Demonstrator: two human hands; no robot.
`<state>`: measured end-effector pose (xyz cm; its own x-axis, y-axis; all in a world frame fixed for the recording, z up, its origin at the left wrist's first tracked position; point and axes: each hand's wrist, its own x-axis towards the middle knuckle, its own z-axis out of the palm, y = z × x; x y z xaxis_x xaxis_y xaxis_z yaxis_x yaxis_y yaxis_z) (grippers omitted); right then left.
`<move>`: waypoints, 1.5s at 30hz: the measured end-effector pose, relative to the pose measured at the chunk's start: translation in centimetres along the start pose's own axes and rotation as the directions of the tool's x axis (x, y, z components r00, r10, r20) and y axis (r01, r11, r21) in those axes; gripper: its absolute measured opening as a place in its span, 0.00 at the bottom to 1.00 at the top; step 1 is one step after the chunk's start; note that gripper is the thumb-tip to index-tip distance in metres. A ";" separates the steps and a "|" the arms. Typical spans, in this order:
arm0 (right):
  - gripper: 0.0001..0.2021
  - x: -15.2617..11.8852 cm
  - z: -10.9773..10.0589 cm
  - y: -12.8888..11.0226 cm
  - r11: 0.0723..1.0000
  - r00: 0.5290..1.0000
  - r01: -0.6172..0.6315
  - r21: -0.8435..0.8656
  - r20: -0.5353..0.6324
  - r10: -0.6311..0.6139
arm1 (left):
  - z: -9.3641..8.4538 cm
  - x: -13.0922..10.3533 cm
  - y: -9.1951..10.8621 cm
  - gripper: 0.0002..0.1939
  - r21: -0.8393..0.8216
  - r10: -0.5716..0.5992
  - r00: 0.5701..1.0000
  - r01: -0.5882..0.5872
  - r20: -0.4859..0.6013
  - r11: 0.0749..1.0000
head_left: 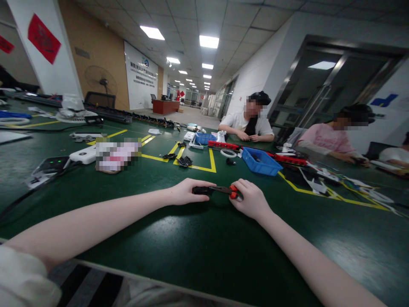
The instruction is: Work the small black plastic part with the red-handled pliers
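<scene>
Between thumb and fingers, my left hand (185, 192) grips a small black part (202, 190) over the green table. My right hand (251, 197) is closed around the red handles of a pair of pliers (234, 192). The dark jaws of the pliers point left and meet the right end of the black part. Beyond my hands, small black pieces (184, 161) lie in a pile by yellow tape lines, with more black pieces (169, 156) just to their left.
A blue bin (261, 162) stands beyond my right hand, and a smaller blue bin (205, 138) sits farther back. At left lie a phone (118, 157) and a white power strip (83, 154). Two people sit across the green table (191, 247).
</scene>
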<state>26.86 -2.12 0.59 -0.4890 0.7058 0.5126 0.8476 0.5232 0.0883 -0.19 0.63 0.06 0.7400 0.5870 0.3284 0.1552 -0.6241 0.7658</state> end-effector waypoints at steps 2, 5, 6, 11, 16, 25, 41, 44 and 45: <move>0.06 0.0 0.1 0.0 1.000 0.999 0.002 -0.015 -0.034 -0.003 | 0.0 0.1 -0.1 0.27 -0.030 -0.009 1.000 0.009 -0.008 1.000; 0.07 0.0 0.1 0.1 0.999 0.997 -0.003 -0.043 -0.083 -0.001 | 0.1 0.2 -0.3 0.26 -0.079 -0.028 0.999 0.027 -0.019 0.996; 0.07 0.0 0.1 0.1 0.999 0.996 -0.005 -0.051 -0.094 0.001 | 0.1 0.2 -0.4 0.26 -0.087 -0.037 0.999 0.035 -0.025 0.996; 0.07 -0.1 0.0 0.2 0.998 0.994 -0.014 -0.061 -0.105 0.007 | 0.1 0.3 -0.4 0.26 -0.082 -0.061 0.997 0.058 -0.036 0.995; 0.08 -0.1 0.1 0.3 0.999 0.995 -0.013 -0.051 -0.101 0.008 | 0.0 0.3 -0.4 0.26 -0.086 -0.060 0.998 0.057 -0.034 0.995; 0.06 0.0 0.0 0.0 1.000 0.999 -0.003 -0.012 -0.048 0.003 | -0.1 0.2 -0.2 0.27 -0.092 -0.064 0.998 0.062 -0.021 0.994; 0.05 -0.1 0.0 0.1 0.999 1.000 -0.012 0.032 -0.011 0.013 | 0.1 0.0 -0.4 0.30 0.041 0.027 0.999 -0.025 -0.041 0.999; 0.05 0.0 0.1 0.1 1.000 1.000 -0.001 0.024 -0.007 0.001 | 0.1 -0.1 -0.4 0.30 0.054 0.022 0.999 -0.020 -0.038 0.998; 0.05 0.0 0.1 0.2 1.000 1.000 0.004 0.021 -0.006 -0.004 | 0.1 -0.1 -0.4 0.31 0.059 0.020 0.999 -0.017 -0.038 0.998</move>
<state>26.99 -2.03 0.54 -0.4913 0.7006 0.5174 0.8410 0.5361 0.0727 -0.25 0.78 -0.33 0.7172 0.5940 0.3643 0.1805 -0.6633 0.7263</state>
